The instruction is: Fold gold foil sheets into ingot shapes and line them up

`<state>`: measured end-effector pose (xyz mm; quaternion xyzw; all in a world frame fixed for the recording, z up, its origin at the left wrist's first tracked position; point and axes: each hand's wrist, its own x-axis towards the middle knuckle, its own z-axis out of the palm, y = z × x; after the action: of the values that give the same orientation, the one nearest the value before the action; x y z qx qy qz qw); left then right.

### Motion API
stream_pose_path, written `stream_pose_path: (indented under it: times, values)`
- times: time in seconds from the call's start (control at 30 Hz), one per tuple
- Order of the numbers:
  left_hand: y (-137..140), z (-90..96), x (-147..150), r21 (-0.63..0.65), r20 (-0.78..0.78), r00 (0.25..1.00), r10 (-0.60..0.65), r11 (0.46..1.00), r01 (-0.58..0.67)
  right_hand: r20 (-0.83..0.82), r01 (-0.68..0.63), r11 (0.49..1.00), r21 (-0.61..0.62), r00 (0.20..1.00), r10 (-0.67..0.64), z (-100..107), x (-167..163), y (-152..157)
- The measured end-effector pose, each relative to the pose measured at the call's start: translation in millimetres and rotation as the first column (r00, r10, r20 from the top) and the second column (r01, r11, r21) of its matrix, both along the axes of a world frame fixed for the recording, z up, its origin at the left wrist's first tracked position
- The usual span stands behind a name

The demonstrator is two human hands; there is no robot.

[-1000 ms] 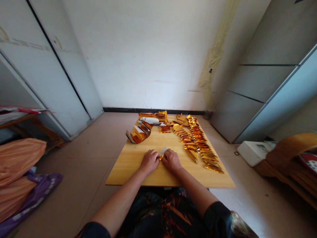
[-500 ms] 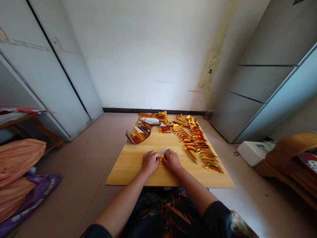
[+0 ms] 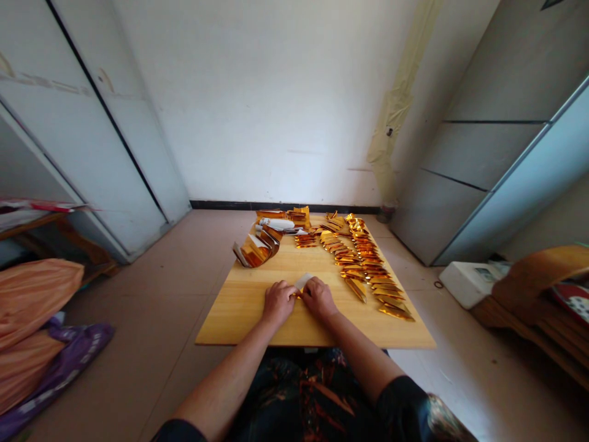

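Note:
Low over the near middle of a wooden table (image 3: pixel 239 301), my left hand (image 3: pixel 278 300) and my right hand (image 3: pixel 319 297) pinch a small sheet of gold foil paper (image 3: pixel 304 281) between them. Its pale back shows beyond the fingers, and a bit of gold shows between the hands. My fingers cover most of the sheet. To the right lie long rows of folded gold paper pieces (image 3: pixel 369 257), overlapping one another. A single folded gold piece (image 3: pixel 355 289) is nearest to my right hand.
A curved stack of gold sheets (image 3: pixel 257 247) lies at the table's left back, beside a white packet (image 3: pixel 276 223). Orange bags (image 3: pixel 39 301) and a purple bag (image 3: pixel 83 350) are on the floor at left. A white box (image 3: pixel 469 283) stands at right, near a wooden seat (image 3: pixel 534 288).
My hands stay in nearly the same place on the paper. The fingers of my left hand have shifted slightly, and less gold shows between the hands.

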<state>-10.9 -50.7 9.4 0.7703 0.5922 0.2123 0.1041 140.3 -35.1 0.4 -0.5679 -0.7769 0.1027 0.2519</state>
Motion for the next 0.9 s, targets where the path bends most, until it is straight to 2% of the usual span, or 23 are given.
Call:
stream_pose_path:
  times: [0.23, 0.47, 0.67, 0.9]
  values:
    - [2.3, -2.3, -1.2, -0.002, 0.003, 1.0, -0.004, 1.0, 0.004, -0.067, -0.055, 0.998, -0.005, 0.996, 0.055, -2.1, 4.6, 2.4]
    - [12.1, 5.6, -1.2, -0.122, -0.02, 1.0, -0.008, 0.992, 0.005, -0.057, 0.01, 1.0, -0.029, 0.998, -0.011, -1.2, -0.1, -0.5]
    - [15.7, 10.2, 3.0, -0.189, 0.019, 0.998, 0.054, 0.981, -0.049, -0.096, 0.032, 0.996, -0.077, 0.995, -0.04, -1.1, -1.5, 2.4]
    - [11.4, 13.4, 5.9, -0.157, 0.019, 0.996, 0.09, 0.984, -0.086, -0.19, -0.016, 0.992, -0.126, 0.982, -0.008, 0.1, 6.1, 7.1]
